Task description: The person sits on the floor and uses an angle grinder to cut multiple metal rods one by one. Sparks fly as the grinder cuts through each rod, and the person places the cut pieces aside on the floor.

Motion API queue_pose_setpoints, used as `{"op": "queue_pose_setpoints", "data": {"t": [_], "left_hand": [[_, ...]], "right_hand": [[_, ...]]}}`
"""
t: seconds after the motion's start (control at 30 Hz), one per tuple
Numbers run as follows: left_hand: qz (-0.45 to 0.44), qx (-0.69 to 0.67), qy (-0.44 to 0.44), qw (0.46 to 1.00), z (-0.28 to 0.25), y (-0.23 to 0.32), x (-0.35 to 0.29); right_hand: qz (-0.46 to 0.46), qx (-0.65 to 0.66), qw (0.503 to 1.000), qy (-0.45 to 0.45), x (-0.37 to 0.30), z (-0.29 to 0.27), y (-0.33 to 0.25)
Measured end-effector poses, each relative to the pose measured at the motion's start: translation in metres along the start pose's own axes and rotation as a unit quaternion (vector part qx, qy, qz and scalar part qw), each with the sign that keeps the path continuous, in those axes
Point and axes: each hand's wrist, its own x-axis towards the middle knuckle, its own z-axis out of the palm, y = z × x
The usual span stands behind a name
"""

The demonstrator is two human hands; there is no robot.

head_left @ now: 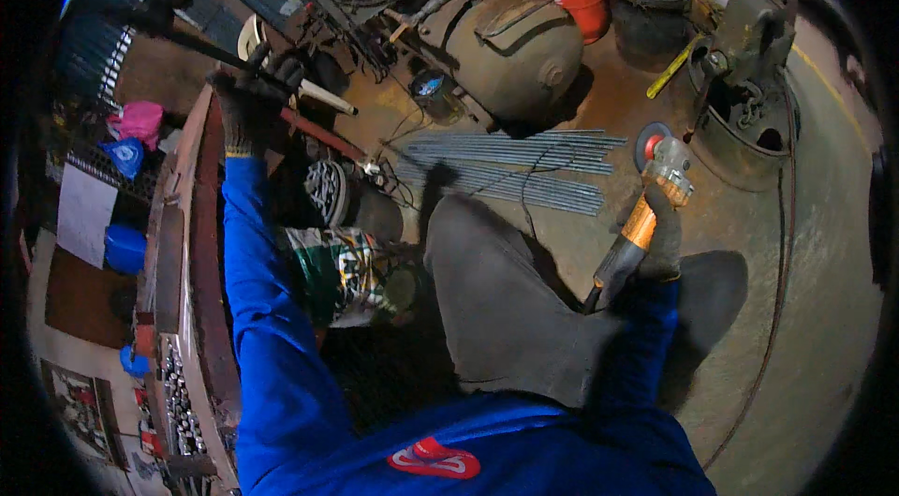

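My right hand [662, 243], in a dark glove, is closed round the orange and black body of an angle grinder [641, 222]. The grinder's metal head and reddish disc point away from me, over the floor beside the ends of several thin metal rods [506, 163]. Farther off on the left, my gloved left hand [251, 103] is closed on a long dark bar [208, 48] at the end of the bench [201, 206]. The bar slants up to the left, and shadow blurs its far end.
A rusty tank [524, 46] lies beyond the rods, near a black bucket [646, 23] and a metal drum [749, 159]. A cable [779, 290] runs along the right-hand floor. A printed sack [342, 271] and a bucket of metal pieces [328, 192] stand left of my knee.
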Motion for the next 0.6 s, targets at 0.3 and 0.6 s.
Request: {"op": "queue_pose_setpoints", "data": {"t": [0.3, 0.6], "left_hand": [[-0.048, 0.896, 0.238, 0.372, 0.034, -0.011, -0.002], [0.201, 0.632, 0.198, 0.722, -0.066, -0.136, -0.035]], "right_hand": [[-0.004, -0.022, 0.999, -0.025, -0.003, -0.002, 0.001], [0.031, 0.003, 1.000, -0.002, 0.003, -0.008, 0.007]]}}
